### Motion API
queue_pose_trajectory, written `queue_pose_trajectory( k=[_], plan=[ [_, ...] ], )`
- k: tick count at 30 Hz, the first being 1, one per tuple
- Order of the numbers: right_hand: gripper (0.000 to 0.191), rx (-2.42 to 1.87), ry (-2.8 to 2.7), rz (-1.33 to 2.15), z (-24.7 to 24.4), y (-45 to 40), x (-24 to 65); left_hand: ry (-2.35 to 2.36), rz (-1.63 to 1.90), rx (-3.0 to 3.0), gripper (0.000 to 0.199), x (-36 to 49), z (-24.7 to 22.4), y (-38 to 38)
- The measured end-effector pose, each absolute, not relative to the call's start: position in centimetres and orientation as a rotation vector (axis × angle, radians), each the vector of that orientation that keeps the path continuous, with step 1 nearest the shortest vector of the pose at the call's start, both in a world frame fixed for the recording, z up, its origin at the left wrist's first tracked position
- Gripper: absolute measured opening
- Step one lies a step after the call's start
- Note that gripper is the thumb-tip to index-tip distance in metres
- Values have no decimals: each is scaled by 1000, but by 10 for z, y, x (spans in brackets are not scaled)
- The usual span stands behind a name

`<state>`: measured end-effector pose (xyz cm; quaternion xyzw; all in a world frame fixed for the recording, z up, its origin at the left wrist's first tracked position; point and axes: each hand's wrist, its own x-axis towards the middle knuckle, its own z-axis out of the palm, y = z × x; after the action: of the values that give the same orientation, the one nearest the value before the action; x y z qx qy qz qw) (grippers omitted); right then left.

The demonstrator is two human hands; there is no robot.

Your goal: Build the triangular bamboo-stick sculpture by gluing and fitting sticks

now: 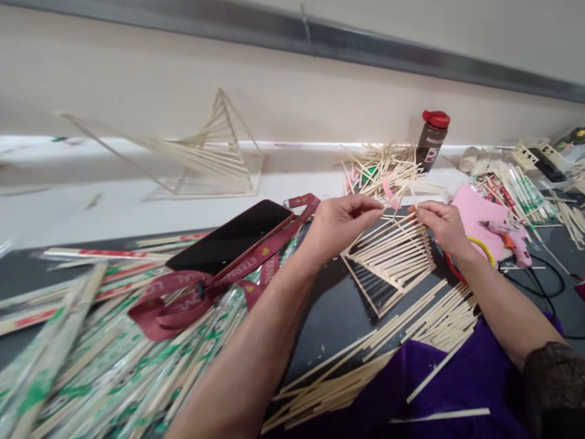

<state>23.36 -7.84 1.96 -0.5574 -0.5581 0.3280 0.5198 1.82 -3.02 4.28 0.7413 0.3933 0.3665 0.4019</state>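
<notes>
A small frame of thin wooden sticks [388, 259], with close parallel slats, stands on the dark tabletop below both hands. My left hand [345, 222] is closed in a pinch near the frame's top; what lies between its fingertips is too small to make out. At the upper right corner, my right hand [439, 224] pinches a thin wooden stick. Loose wooden sticks [439, 320] lie between the frame and a purple cloth [475, 372].
A black phone [233, 238] and red lanyard [171, 302] rest on wrapped chopsticks [114, 360]. Behind stand a larger twisted stick model [201, 152] and a red-capped bottle [431, 143]. Rightward are pink paper [478, 210], a pink glue gun [518, 244] and its black cable [543, 289].
</notes>
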Motion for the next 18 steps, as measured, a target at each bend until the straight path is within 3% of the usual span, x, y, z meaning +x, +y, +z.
queue_pose_trajectory(
  k=[5, 11, 16, 18],
  plan=[
    [19, -1304, -1407, 767, 18, -75, 234, 955, 816, 2079, 23, 33, 60, -45],
    [19, -1282, -1418, 744, 20, -76, 232, 1222, 880, 2041, 25, 32, 63, -32],
    [18, -1261, -1416, 750, 21, -79, 232, 972, 662, 1746, 50, 17, 41, -13],
    [17, -1250, -1393, 758, 21, -78, 234, 859, 532, 1679, 50, 14, 31, -9]
  ],
)
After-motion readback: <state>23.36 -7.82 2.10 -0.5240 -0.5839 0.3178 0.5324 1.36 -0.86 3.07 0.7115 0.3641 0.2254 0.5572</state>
